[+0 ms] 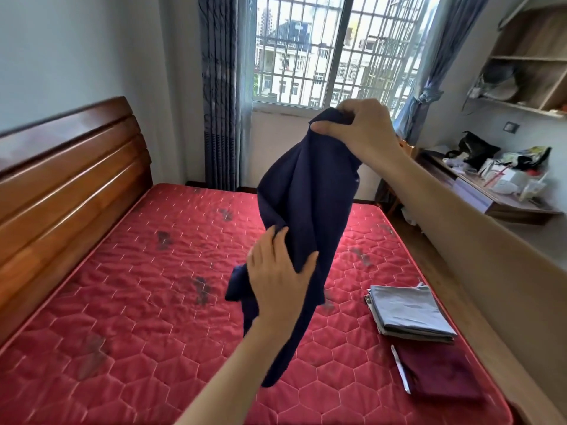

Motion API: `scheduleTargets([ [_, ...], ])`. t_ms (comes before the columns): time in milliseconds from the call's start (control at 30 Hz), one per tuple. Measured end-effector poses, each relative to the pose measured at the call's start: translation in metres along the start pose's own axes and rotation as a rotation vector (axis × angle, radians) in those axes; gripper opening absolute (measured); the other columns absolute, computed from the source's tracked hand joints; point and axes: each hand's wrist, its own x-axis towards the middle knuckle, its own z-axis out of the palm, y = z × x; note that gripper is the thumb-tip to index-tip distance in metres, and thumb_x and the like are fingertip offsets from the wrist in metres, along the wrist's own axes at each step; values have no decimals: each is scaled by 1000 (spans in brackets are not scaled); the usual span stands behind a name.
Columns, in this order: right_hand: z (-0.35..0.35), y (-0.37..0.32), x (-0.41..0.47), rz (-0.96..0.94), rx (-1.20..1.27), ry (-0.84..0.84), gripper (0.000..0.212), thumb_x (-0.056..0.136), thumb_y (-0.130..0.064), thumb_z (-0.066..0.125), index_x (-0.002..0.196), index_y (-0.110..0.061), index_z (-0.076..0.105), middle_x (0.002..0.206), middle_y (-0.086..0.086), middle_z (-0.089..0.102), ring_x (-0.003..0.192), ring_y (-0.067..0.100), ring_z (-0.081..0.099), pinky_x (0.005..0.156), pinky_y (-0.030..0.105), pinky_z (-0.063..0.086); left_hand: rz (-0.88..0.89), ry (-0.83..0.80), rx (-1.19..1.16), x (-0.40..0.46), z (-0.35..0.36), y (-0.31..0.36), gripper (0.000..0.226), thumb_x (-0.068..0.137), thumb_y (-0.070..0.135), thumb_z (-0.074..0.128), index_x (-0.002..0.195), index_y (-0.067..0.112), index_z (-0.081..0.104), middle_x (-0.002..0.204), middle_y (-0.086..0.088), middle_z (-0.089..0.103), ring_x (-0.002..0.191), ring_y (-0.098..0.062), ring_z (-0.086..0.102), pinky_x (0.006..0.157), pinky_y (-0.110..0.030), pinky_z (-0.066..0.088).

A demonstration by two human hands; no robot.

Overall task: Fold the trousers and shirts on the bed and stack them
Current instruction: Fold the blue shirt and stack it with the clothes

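Observation:
A dark navy garment (302, 204) hangs in the air above the red quilted mattress (138, 302). My right hand (359, 130) grips its top edge, raised high in front of the window. Lower down, my left hand (280, 271) holds a fold of the same cloth, thumb on one side and fingers on the other. The garment's loose end dangles below my left wrist. On the right side of the mattress lies a stack of folded grey clothes (411, 314). A folded maroon garment (441, 375) with a white stripe lies just in front of the stack.
A wooden headboard (67, 179) runs along the left. The bed's pale wooden side rail (491, 302) runs along the right, with floor beyond. A cluttered desk (497, 185) and wall shelves (527, 62) stand at the far right. A barred window (334, 47) with curtains fills the back wall.

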Motion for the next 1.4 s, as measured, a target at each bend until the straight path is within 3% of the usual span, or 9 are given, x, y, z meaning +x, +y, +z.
scheduleTargets([
  [133, 1, -5, -4, 51, -40, 43, 50, 76, -50, 75, 84, -1, 68, 84, 12, 68, 82, 26, 64, 77, 42, 50, -106, -173, 105, -12, 21, 30, 91, 61, 50, 83, 127, -3, 51, 129, -22, 53, 115, -36, 52, 98, -52, 46],
  [267, 1, -5, -13, 61, -67, 68, 41, 76, -52, 73, 83, -12, 70, 79, 0, 68, 80, 19, 63, 78, 41, 52, -189, -234, 122, 3, 32, 39, 100, 57, 45, 87, 133, -5, 46, 134, -24, 49, 120, -38, 52, 100, -54, 44],
  [567, -9, 19, -22, 87, -134, 102, 37, 78, -52, 71, 87, -16, 71, 81, -3, 65, 87, 21, 63, 80, 40, 50, -96, -83, 149, 28, 19, -8, 72, 56, -5, 80, 123, -4, 54, 123, -23, 56, 101, -39, 59, 92, -55, 49],
  [833, -8, 37, -18, 110, -155, 76, 39, 78, -54, 71, 83, -15, 69, 77, -4, 62, 83, 20, 61, 76, 37, 49, 41, -33, 81, 24, -19, -55, 38, 64, -15, 68, 99, -1, 66, 104, -10, 66, 81, -29, 64, 75, -42, 52],
  [933, -7, 39, -17, 93, -155, 58, 37, 78, -55, 71, 82, -17, 68, 76, -6, 61, 80, 17, 60, 73, 33, 46, -20, -123, 9, 32, -31, -66, 26, 67, -12, 70, 90, 0, 68, 94, -7, 69, 73, -27, 64, 66, -32, 48],
  [1033, -11, 41, -16, 75, -160, 22, 38, 78, -55, 71, 85, -18, 70, 77, -6, 62, 81, 17, 59, 72, 32, 44, -60, -201, -88, 46, -40, -80, 18, 72, -6, 71, 89, 1, 71, 90, -3, 70, 72, -21, 63, 71, -19, 42],
  [1133, -17, 43, -15, 68, -134, -36, 41, 79, -52, 72, 89, -12, 71, 83, 0, 68, 84, 20, 62, 78, 38, 49, -172, -302, -260, 65, -52, -92, 16, 77, -2, 71, 91, 5, 75, 83, 12, 67, 74, -6, 62, 71, -1, 39],
  [1267, -30, 48, -16, 69, -36, -81, 34, 80, -46, 73, 91, -13, 72, 88, 1, 71, 86, 19, 64, 82, 39, 51, -193, -475, -352, 92, -67, -103, 12, 83, 4, 71, 92, 11, 76, 85, 5, 72, 81, -9, 66, 74, -7, 45],
  [1400, -48, 45, -6, 39, -16, -57, 36, 80, -46, 73, 88, -11, 71, 86, 6, 70, 84, 22, 65, 82, 45, 52, -64, -456, -287, 117, -79, -97, 11, 84, 13, 73, 94, 11, 77, 87, 4, 74, 78, 4, 64, 72, -3, 41],
])
